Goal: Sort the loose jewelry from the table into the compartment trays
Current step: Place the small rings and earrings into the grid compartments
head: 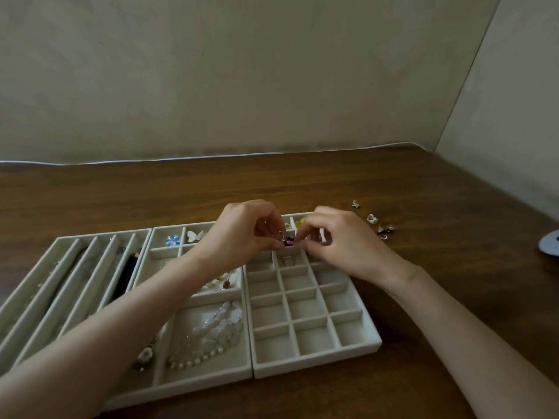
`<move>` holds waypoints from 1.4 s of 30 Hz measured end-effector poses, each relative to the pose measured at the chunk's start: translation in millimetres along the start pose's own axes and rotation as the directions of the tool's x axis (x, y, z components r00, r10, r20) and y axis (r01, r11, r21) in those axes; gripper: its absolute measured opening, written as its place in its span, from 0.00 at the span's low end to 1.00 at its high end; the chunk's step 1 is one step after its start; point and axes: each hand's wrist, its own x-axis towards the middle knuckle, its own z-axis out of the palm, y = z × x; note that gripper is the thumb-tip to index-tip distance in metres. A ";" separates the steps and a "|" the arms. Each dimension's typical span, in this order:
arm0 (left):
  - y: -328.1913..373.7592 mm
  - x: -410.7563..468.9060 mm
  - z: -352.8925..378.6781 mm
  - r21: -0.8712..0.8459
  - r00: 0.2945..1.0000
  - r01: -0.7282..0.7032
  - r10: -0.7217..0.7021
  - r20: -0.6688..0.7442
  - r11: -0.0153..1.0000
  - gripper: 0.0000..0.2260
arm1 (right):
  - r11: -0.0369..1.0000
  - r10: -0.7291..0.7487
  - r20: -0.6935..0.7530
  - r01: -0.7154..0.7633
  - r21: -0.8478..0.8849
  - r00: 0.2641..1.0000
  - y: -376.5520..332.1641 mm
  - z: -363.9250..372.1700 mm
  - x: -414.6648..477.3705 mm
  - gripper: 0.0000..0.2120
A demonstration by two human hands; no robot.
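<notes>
Three pale compartment trays lie side by side on the brown table. Over the far end of the right grid tray (316,362), my left hand (242,234) and my right hand (338,240) meet, both pinching a small black and pink jewelry piece (289,242) between their fingertips. A gold ring (279,235) shows by my left fingers. Loose jewelry (381,229) lies on the table right of the hands, with a star charm (356,204) farther back. The middle tray (208,376) holds a pearl bracelet (196,359), a blue flower piece (173,240) and a white butterfly (194,236).
The left tray (33,285) has long slots with chains and a dark strand (125,273). A white round object (550,241) sits at the table's right edge. A wall runs close behind the table, with a white cable (211,158) along its back edge.
</notes>
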 end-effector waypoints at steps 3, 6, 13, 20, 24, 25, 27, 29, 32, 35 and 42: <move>1.9 -0.6 -0.3 0.024 0.998 -0.053 0.054 -0.014 0.998 0.10 | 0.990 0.068 -0.101 -0.055 0.129 0.993 9.0 -8.0 -3.8 0.01; 2.8 -1.4 1.2 0.057 0.994 -0.106 0.107 -0.015 0.993 0.10 | 0.979 0.130 -0.148 -0.103 0.176 0.980 15.3 -15.0 -5.7 0.02; 7.2 -5.0 7.5 0.054 0.975 -0.206 0.210 -0.079 0.977 0.16 | 0.899 0.197 -0.068 -0.153 0.411 0.978 12.7 -16.4 -6.3 0.02; 11.2 -5.7 12.0 0.060 0.950 -0.274 0.279 -0.140 0.960 0.13 | 0.846 0.132 0.043 -0.136 0.515 0.990 0.0 0.8 -4.6 0.02; 10.1 -5.3 12.1 0.043 0.947 -0.280 0.283 -0.154 0.959 0.14 | 0.818 0.143 0.020 -0.129 0.560 0.990 -0.9 -0.1 -3.6 0.03; 9.6 -5.0 12.3 0.038 0.948 -0.278 0.280 -0.151 0.960 0.14 | 0.819 0.146 0.018 -0.131 0.558 0.989 -0.7 -0.4 -3.6 0.03; 7.3 -4.1 13.0 0.038 0.951 -0.272 0.274 -0.141 0.962 0.11 | 0.836 0.151 0.016 -0.136 0.532 0.988 -0.2 -1.2 -3.7 0.03; 3.4 -2.9 14.1 0.048 0.960 -0.246 0.250 -0.130 0.968 0.07 | 0.858 0.170 0.004 -0.150 0.490 0.985 1.8 -3.0 -3.4 0.02; -1.0 -2.1 15.5 0.040 0.977 -0.178 0.181 -0.115 0.983 0.07 | 0.874 0.214 -0.034 -0.176 0.453 0.976 8.4 -8.7 -3.4 0.04; -2.1 -2.1 15.5 0.055 0.983 -0.148 0.152 -0.098 0.988 0.06 | 0.876 0.241 -0.022 -0.208 0.435 0.970 11.4 -12.5 -4.3 0.05; -3.4 -1.8 13.5 0.051 0.981 -0.105 0.112 -0.158 0.993 0.03 | 0.905 0.246 -0.007 -0.227 0.361 0.969 12.0 -16.2 -4.8 0.03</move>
